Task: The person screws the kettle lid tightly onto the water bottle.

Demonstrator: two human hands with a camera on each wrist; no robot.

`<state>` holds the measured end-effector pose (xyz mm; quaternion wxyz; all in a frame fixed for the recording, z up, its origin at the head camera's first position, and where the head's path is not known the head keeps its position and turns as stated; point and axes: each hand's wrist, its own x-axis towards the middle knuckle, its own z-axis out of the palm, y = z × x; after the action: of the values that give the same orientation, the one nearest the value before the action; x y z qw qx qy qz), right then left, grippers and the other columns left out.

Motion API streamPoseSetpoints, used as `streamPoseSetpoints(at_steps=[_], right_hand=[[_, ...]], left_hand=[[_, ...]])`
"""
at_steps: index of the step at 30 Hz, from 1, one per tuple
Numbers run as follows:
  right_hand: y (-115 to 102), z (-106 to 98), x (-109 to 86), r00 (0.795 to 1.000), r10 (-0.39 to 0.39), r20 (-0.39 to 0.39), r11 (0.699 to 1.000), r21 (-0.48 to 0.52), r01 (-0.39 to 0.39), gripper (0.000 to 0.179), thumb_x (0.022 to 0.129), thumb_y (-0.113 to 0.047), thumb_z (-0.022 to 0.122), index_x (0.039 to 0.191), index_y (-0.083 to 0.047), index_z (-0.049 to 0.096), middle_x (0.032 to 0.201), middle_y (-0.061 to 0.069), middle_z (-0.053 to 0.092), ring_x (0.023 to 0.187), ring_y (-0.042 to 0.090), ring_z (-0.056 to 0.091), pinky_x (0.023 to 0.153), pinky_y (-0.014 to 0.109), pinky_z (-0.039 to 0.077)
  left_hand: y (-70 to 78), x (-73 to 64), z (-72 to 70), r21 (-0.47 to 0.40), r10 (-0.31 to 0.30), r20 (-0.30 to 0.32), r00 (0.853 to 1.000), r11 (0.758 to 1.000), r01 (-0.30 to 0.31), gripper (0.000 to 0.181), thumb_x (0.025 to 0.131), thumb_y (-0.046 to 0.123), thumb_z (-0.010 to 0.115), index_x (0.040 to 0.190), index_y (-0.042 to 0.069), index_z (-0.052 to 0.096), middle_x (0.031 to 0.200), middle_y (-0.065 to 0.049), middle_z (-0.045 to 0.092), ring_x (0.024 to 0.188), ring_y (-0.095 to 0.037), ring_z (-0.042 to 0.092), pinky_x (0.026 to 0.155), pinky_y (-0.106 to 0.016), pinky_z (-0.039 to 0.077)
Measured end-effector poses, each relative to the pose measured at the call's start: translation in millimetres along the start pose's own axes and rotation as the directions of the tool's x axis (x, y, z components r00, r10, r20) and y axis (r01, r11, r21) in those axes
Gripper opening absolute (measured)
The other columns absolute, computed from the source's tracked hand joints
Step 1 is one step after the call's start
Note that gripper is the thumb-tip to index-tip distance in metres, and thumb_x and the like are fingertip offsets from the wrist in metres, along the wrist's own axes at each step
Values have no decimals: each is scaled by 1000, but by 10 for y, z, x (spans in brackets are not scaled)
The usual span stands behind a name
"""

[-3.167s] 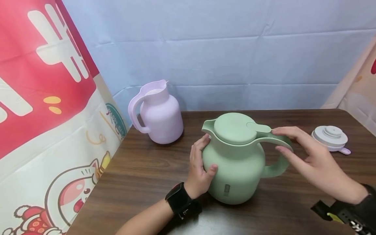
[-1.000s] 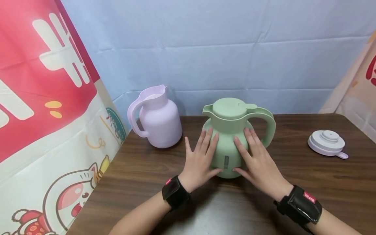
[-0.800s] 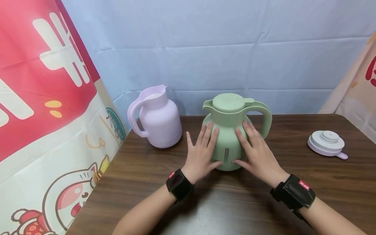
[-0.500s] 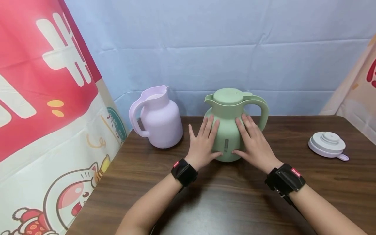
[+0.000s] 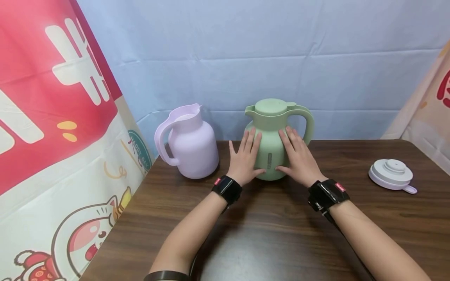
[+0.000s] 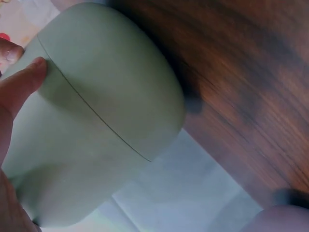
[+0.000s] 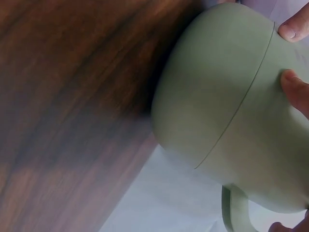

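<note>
A green thermos jug [image 5: 270, 144] stands upright towards the back of the table, its lid [image 5: 270, 106] on, spout to the left and handle to the right. My left hand [image 5: 243, 160] lies against its left front with fingers spread and straight. On the other side my right hand [image 5: 299, 158] presses its right front in the same way. The two thumbs point at each other across the lower body. In the left wrist view, a thumb [image 6: 29, 79] touches the green body [image 6: 111, 82]. The right wrist view has fingertips [image 7: 295, 89] against the jug and its handle [image 7: 236, 208] below.
A lilac thermos jug [image 5: 195, 148] without a lid stands left of the green one, handle to the left. On the right lies a white and lilac lid [image 5: 391, 174]. A pale blue cloth [image 5: 246, 58] hangs behind the table's [image 5: 267, 234] back edge, a printed cloth [image 5: 63, 156] at the left.
Earlier the right hand was at the handle and the left on the side. Since then both hands lie flat on the front, and the green jug has slid away towards the back edge.
</note>
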<state>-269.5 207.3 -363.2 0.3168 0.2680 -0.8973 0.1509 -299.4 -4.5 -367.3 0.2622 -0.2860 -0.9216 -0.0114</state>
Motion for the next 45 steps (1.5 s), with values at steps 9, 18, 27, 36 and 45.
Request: streamPoseSetpoints(at_steps=[9,18,27,36,45], right_hand=[[110,84,138,998,52,38,998,15,-53,122,62,-13,90,152,-8,8,155,21,9,141,40,9,106,59,19],[222,158,246,996,84,43,996,15,-84,120,65,-12,88,153,-9,7,156,19,7,141,39,7,108,57,16],[297,217,317,991,120,65,992,22,-122,120,67,-14,88,154,-14,5,158,15,3,142,37,5,109,55,15],[344,238,360,988,133,74,991,22,-135,119,67,-13,87,154,-14,5,158,15,3,142,36,4,111,52,13],[337,245,369,994,106,42,993,39,-107,120,67,-7,86,154,-14,4,158,14,3,143,35,4,111,50,12]], left_hand=[[-82,184,159,-22,-29,1,1000,999,29,131,67,63,75,151,17,-14,157,-4,-19,143,-21,-14,104,-63,20],[-115,343,210,2,-54,41,998,999,54,127,70,63,72,151,17,-15,157,-4,-19,142,-20,-17,104,-61,23],[-149,443,278,15,-76,53,996,997,75,128,70,63,72,151,18,-15,156,-4,-20,141,-19,-18,104,-60,25],[-148,506,273,16,-87,65,994,996,87,127,69,63,73,151,17,-12,157,-5,-18,142,-20,-16,104,-59,26],[-164,532,317,32,-91,64,994,996,89,128,70,64,72,151,18,-16,156,-4,-20,142,-19,-18,103,-59,27]])
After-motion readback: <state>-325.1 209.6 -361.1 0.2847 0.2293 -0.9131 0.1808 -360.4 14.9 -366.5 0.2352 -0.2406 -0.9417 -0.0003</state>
